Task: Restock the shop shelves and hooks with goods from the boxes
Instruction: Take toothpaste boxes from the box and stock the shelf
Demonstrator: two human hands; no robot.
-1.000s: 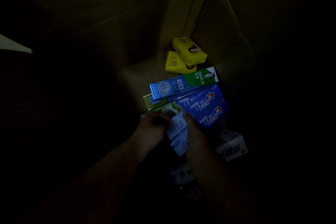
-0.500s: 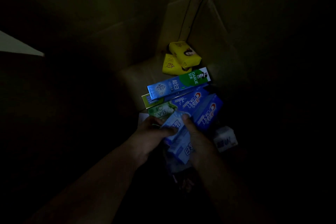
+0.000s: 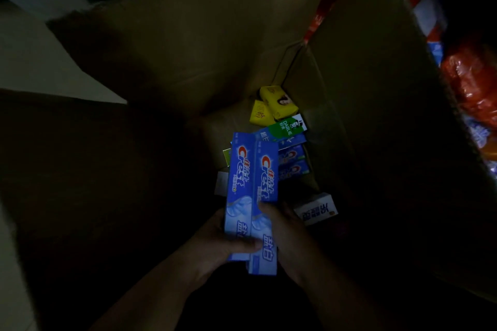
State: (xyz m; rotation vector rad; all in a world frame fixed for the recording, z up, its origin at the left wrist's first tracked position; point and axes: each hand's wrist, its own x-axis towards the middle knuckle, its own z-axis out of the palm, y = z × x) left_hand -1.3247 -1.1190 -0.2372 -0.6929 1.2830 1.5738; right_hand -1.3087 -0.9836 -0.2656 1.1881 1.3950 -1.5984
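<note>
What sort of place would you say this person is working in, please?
Probably a shop's stock area, dimly lit. Both hands lift two Crest toothpaste boxes out of a large cardboard carton holding more toothpaste and yellow soap packs; packaged goods sit beside it.

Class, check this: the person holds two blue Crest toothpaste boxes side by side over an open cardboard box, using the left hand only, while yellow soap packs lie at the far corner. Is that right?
Not quite. The head view shows both hands holding the two Crest boxes: the left hand and the right hand each have a grip on them. The cardboard box and yellow soap packs are as stated.
</note>
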